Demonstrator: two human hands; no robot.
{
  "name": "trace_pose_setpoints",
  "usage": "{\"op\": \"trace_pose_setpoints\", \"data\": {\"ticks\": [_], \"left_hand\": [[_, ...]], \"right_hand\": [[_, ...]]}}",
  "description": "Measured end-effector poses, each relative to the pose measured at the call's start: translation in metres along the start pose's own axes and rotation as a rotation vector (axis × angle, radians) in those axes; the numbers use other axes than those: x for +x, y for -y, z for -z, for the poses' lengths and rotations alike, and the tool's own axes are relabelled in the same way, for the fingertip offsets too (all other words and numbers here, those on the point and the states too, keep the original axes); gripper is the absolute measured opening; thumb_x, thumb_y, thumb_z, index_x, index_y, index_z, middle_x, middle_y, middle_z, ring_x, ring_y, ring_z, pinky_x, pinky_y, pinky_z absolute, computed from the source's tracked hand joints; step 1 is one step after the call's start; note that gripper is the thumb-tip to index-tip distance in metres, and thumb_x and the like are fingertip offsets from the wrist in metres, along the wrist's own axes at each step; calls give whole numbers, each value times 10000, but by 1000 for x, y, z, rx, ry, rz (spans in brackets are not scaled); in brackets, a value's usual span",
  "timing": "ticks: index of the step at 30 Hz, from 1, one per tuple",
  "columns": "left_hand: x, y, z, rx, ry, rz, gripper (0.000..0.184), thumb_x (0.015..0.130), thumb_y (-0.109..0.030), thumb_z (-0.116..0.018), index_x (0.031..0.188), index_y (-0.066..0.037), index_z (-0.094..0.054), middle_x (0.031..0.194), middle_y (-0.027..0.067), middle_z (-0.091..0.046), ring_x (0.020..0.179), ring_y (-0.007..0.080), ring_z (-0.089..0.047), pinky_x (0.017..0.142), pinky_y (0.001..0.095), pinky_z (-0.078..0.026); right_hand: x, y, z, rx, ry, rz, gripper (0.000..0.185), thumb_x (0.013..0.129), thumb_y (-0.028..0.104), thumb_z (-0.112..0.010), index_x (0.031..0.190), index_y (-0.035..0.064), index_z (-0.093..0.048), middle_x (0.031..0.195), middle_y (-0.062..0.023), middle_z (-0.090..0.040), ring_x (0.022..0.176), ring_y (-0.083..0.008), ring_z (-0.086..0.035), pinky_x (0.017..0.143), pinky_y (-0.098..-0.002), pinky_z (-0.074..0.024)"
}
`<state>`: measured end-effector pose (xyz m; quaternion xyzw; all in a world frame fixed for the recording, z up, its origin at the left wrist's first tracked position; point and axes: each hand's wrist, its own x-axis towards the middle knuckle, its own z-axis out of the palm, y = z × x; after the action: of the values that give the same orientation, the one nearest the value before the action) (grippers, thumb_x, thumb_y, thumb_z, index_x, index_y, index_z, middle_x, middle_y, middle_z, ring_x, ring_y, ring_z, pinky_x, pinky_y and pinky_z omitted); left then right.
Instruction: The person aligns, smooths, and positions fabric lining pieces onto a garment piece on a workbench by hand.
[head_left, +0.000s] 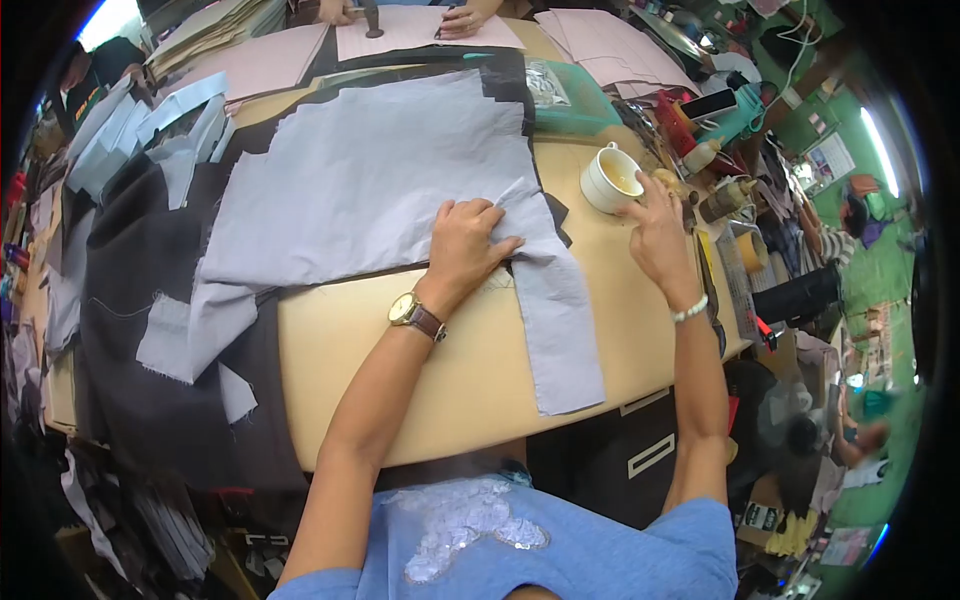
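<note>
My left hand (463, 248), with a watch at the wrist, rests on a light grey cloth (370, 170). Its fingers are curled in on the cloth, which wrinkles and bunches beside them. One narrow strip of the cloth hangs down toward the table's near edge. On the right, my right hand (658, 240) is closed at the side of a white cup (598, 187), its fingers by the handle and rim. The cup is tilted and a yellowish liquid shows inside. Dark fabric (180, 350) lies under the cloth and drapes over the table's left side.
The wooden table (400, 390) carries pink paper sheets (270, 62) and a green tray (570, 100) at the back. Another person's hand (462, 20) holds a pen over paper there. Bottles (727, 200) and a tape roll (750, 252) crowd the right edge. Light blue fabric pieces (190, 120) are piled left.
</note>
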<state>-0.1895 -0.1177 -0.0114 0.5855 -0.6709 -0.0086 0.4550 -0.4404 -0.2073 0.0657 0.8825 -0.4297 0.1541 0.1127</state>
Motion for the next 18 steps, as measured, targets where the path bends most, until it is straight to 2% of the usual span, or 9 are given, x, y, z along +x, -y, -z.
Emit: {"op": "trace_pose_setpoints", "data": {"ticks": [2, 4, 7, 10, 18], "left_hand": [[-1, 1, -2, 3, -14, -7, 357, 678, -297, -765, 881, -18, -675, 914, 108, -657, 833, 282, -604, 787, 374, -440], [-1, 0, -3, 10, -14, -5, 344, 683, -283, -763, 885, -21, -671, 909, 103, -656, 813, 281, -609, 768, 374, -445], [0, -1, -3, 36, -28, -28, 325, 689, -272, -759, 882, -26, -669, 890, 99, -652, 751, 285, -618, 704, 376, -469], [1, -2, -3, 82, -2, -11, 331, 700, -279, -752, 895, -26, -663, 863, 98, -645, 709, 293, -620, 643, 381, -485], [4, 1, -7, 122, 17, 42, 340, 725, -282, -736, 935, -27, -655, 846, 106, -638, 729, 298, -627, 648, 377, -505]], "right_hand": [[-7, 36, 12, 279, -123, 83, 391, 687, -107, -446, 971, 44, -669, 1219, -169, -542, 1129, -332, -514, 959, -438, -406], [-19, 77, 19, 720, -1, 109, 377, 674, -105, -443, 958, 25, -653, 1037, -145, -610, 915, -320, -590, 813, -375, -468], [-29, 103, -6, 823, 110, 139, 390, 677, -116, -432, 973, 18, -647, 968, -139, -619, 850, -304, -606, 742, -356, -484], [-32, 102, -35, 802, 91, 101, 399, 679, -123, -425, 981, 15, -646, 951, -132, -619, 840, -303, -602, 757, -366, -478], [-31, 104, -39, 791, 101, 37, 400, 712, -103, -415, 1005, 37, -649, 947, -107, -614, 826, -307, -592, 756, -370, -473]]}}
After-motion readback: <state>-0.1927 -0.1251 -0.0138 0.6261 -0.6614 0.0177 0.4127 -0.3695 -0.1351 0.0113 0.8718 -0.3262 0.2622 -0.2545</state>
